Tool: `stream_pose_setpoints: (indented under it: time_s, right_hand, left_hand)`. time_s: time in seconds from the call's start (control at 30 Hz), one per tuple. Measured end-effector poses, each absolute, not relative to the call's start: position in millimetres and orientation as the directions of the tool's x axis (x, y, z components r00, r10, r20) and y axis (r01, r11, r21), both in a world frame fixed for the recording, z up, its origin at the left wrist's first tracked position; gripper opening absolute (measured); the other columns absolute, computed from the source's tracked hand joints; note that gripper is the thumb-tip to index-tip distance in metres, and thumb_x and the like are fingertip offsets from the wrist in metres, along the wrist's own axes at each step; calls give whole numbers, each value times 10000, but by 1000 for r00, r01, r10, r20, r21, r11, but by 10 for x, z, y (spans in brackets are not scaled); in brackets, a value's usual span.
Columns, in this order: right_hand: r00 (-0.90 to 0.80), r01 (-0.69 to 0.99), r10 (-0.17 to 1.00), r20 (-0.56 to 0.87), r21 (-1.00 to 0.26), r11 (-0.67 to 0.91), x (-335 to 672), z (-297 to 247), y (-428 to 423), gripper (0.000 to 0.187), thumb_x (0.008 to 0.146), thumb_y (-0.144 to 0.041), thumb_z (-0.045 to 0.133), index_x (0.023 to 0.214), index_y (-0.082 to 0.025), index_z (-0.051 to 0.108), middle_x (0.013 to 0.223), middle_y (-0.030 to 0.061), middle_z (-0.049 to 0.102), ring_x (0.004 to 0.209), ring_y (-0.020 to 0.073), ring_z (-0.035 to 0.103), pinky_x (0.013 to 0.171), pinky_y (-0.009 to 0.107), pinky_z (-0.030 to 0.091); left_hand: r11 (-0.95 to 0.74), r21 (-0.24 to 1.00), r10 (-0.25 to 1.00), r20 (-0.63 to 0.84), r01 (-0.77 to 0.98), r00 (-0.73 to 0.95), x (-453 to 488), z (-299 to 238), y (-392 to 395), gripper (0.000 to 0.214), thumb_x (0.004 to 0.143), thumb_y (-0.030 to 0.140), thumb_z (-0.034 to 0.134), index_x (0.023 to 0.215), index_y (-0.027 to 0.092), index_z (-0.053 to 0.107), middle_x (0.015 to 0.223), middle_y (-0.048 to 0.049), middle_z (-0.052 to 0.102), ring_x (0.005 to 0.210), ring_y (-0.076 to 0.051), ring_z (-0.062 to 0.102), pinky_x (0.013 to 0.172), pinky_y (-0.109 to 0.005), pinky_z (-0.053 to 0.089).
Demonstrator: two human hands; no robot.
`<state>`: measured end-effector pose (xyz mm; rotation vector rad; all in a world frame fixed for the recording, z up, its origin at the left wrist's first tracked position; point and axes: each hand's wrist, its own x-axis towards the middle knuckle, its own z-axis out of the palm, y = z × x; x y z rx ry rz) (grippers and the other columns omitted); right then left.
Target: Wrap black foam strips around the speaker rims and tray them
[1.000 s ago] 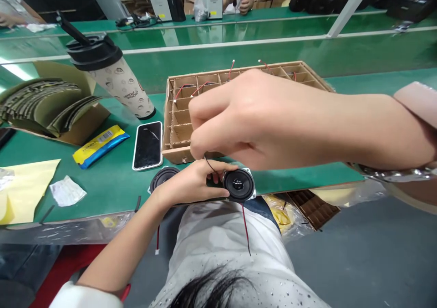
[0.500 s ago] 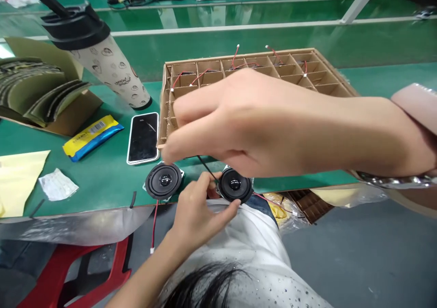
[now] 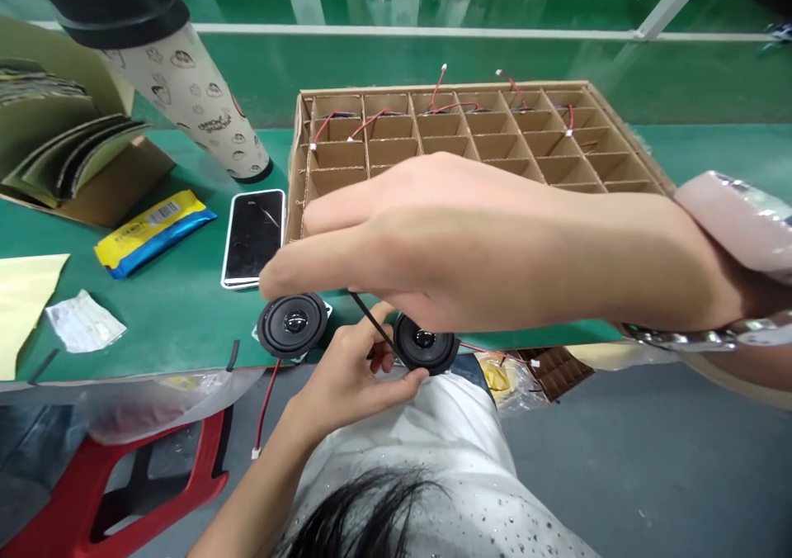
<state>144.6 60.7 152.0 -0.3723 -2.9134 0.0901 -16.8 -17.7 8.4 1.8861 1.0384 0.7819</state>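
Observation:
My left hand (image 3: 350, 376) grips a small round black speaker (image 3: 426, 353) at the table's front edge, thumb on its near rim and fingers on its left side. Close to the camera, my right hand (image 3: 451, 244) is closed, fingers curled down and tips hidden. From under it a thin black strip (image 3: 373, 322) slants down to the held speaker's left rim; the strip's upper end is hidden. A second speaker (image 3: 292, 325) lies face up to the left, its red wire (image 3: 266, 409) hanging over the edge.
Behind my right hand stands a divided cardboard box (image 3: 445, 134) with wired parts in its back cells. A phone (image 3: 255, 236), a yellow-blue packet (image 3: 154, 232), a tumbler (image 3: 204, 96) and a carton of card sheets (image 3: 124, 178) are left. Black strips (image 3: 233, 356) stick to the edge.
The view has shifted, and the table things sit slightly higher and farther left. My right hand has moved slightly left and down over the second speaker's rim. My left hand keeps its speaker.

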Motion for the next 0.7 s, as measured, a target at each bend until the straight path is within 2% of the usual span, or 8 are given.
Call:
stream_pose_setpoints:
  time_s: [0.1, 0.17, 0.27, 0.33, 0.43, 0.53, 0.63, 0.7]
  right_hand:
    - [-944, 273, 291, 156, -130, 953, 1434, 1499, 622, 401, 955, -174, 242, 1094, -185, 617, 844, -28, 518, 629, 34, 313, 551, 241, 121]
    - [-947, 273, 286, 146, -99, 957, 1422, 1479, 627, 316, 859, -119, 331, 984, -155, 619, 802, -14, 492, 604, 39, 238, 546, 225, 114]
    - [-952, 280, 280, 122, -19, 960, 1387, 1436, 631, 221, 693, -68, 415, 816, -125, 589, 757, -10, 453, 587, 37, 170, 545, 219, 92]
    - [-949, 300, 301, 90, -25, 954, 1342, 1413, 629, 191, 676, -70, 419, 770, -124, 577, 757, -11, 441, 589, 39, 171, 545, 214, 89]
    - [-945, 328, 327, -16, -16, 945, 1248, 1407, 618, 159, 703, -63, 450, 785, -137, 564, 798, -21, 445, 590, 45, 171, 536, 200, 116]
    - [-937, 326, 324, -128, 9, 945, 1155, 1432, 594, 170, 728, -45, 492, 846, -156, 543, 868, -37, 449, 573, 38, 182, 526, 198, 143]
    - [-947, 309, 304, -103, -32, 950, 1089, 1467, 553, 188, 755, -43, 444, 861, -169, 535, 882, -34, 436, 561, 35, 213, 528, 210, 167]
    - [-952, 304, 299, -67, -86, 949, 1064, 1478, 524, 154, 802, -73, 396, 819, -155, 526, 916, -20, 424, 584, 38, 249, 532, 224, 188]
  left_hand:
    - [-221, 927, 887, 61, 304, 458, -161, 115, -177, 479, 721, 186, 706, 1167, 192, 531, 579, 77, 502, 481, -91, 485, 457, -186, 387]
    - [-118, 952, 901, -17, 283, 433, -147, 126, -210, 439, 718, 191, 701, 1124, 180, 537, 557, 73, 510, 477, -94, 504, 449, -180, 388]
    - [51, 964, 920, -147, 262, 364, -99, 112, -311, 558, 719, 206, 693, 1222, 166, 455, 534, 80, 520, 445, -90, 496, 417, -171, 346]
    - [146, 968, 930, -206, 206, 305, -49, 89, -393, 596, 728, 220, 675, 1254, 172, 401, 565, 80, 535, 427, -81, 490, 408, -168, 337]
    - [249, 963, 937, -266, 100, 229, 40, 63, -490, 414, 728, 259, 667, 1063, 187, 434, 591, 63, 561, 442, -102, 553, 436, -186, 418]
    - [272, 957, 941, -286, 97, 183, 113, 71, -523, 313, 687, 267, 687, 869, 201, 441, 600, 28, 605, 483, -135, 606, 473, -220, 487]
    - [210, 959, 955, -243, 191, 169, 141, 99, -508, 243, 672, 295, 719, 773, 185, 527, 600, -11, 626, 512, -154, 607, 471, -245, 493]
    - [132, 952, 962, -190, 276, 196, 137, 109, -479, 227, 719, 349, 721, 708, 180, 570, 587, -21, 615, 543, -165, 602, 487, -263, 495]
